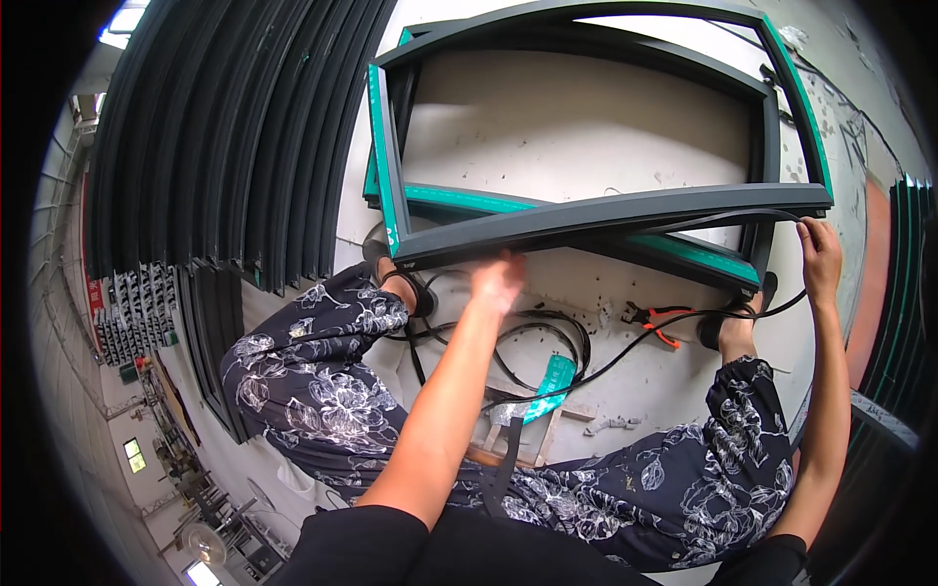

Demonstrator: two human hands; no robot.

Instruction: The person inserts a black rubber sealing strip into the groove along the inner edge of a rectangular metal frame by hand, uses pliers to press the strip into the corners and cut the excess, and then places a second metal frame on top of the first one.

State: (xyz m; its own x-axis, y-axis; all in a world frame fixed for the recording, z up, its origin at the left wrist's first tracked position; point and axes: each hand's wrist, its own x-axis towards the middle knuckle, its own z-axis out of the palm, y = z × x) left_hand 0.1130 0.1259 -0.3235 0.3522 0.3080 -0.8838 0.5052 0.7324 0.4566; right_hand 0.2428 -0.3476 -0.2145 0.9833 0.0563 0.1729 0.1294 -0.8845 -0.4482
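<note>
A dark grey window frame [586,214] with green film on its short sides rests tilted over a second such frame [703,256]. At the upper frame's near right corner, my right hand [822,256] pinches a thin black rubber sealing strip [635,344]. One stretch of the strip runs from those fingers along the near bar; the rest hangs down and loops on the floor between my legs. My left hand [499,281] is just below the near bar, left of its middle. Motion smears its fingers, so I cannot make out a grip.
Orange-handled pliers [657,322] lie on the floor by my right foot. A green film piece [553,386] sits by a small wooden stool [532,444] between my legs. Long dark profiles [234,137] are stacked at left, with more profiles [909,293] at far right.
</note>
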